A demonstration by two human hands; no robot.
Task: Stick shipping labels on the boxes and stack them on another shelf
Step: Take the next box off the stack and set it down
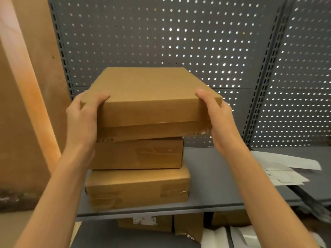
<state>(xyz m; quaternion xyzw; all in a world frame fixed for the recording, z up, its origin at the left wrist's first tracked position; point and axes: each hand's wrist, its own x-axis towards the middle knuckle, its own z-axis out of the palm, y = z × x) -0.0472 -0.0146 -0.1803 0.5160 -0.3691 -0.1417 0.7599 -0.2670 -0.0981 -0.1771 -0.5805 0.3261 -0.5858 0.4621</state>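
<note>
Hands grasp the top box (150, 97) at its two near corners: the left hand (84, 119) wraps the left corner with the thumb lying on the lid and the fingers out of sight behind the side, and the right hand (217, 119) holds the right corner the same way, thumb on top. This top box is flat and brown, tilted a little and turned slightly against the stack below; whether its underside rests on the middle box (138, 154) or hangs just above it cannot be told. The middle box lies on the bottom box (139, 190), which is wider and sits on the grey shelf (215, 176), close to the shelf's front edge. Clear tape shows on the front faces of the two lower boxes. No label is visible on the lid of the top box. To the right on the same shelf lie white paper sheets (284, 170), well apart from the stack. Behind stands a grey perforated back panel (197, 42), and to the left a brown board (26, 86) leans beside the shelf. Under the shelf more brown boxes (146, 223) show, one with a white label on its front
</note>
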